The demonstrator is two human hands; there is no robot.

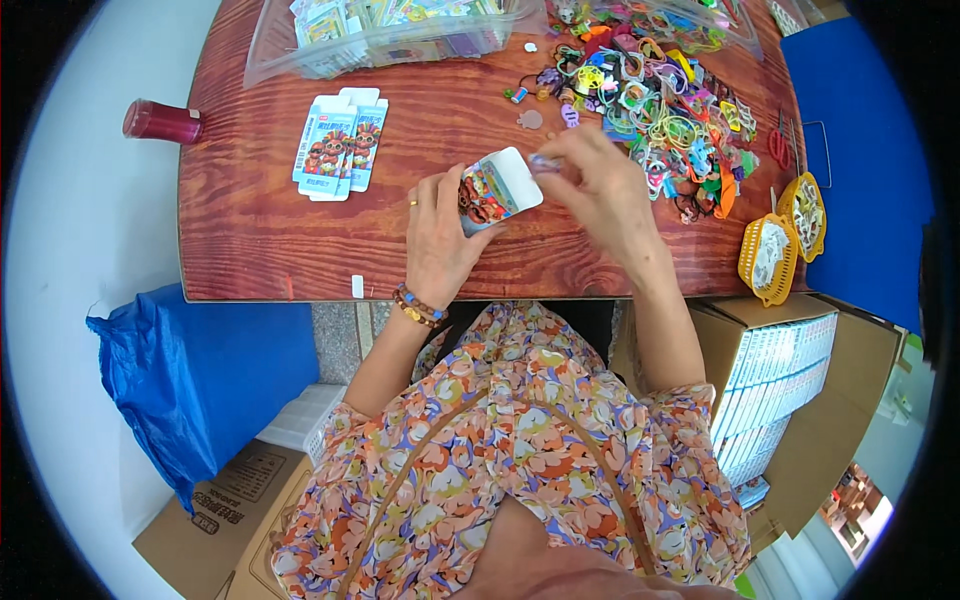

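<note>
Small printed carton (497,190): held above the surface by the left hand (438,235), fingers wrapped around its lower half; white top flap open and turned up and to the right. Long axis runs from lower left to upper right, the open mouth facing the right hand.

Right hand (598,185): just beside the carton's open end, on its right. Fingers pinched closed on a small pale item (545,161), too small to identify, held touching or almost touching the flap edge. The right hand is the nearer one to the mouth; the left only supports the body of the carton.

Surface (270,240): reddish wood-grain top, near edge close to the person's body.
- 1 short stack of flat, unfolded cartons (340,140), blue and white, well left of the hands
- 1 heap of coloured rubber-band-like charms and loops (660,100), just beyond and right of the right hand
- 1 clear plastic tub (385,35) of packaged goods at the far edge
- 1 dark red bottle (160,121) lying at the left rim

Room: pale floor; blue plastic sheet (190,380) at lower left; 2 yellow baskets (785,240) on the right; open cardboard box (790,390) packed with rows of blue-white cartons below them
</note>
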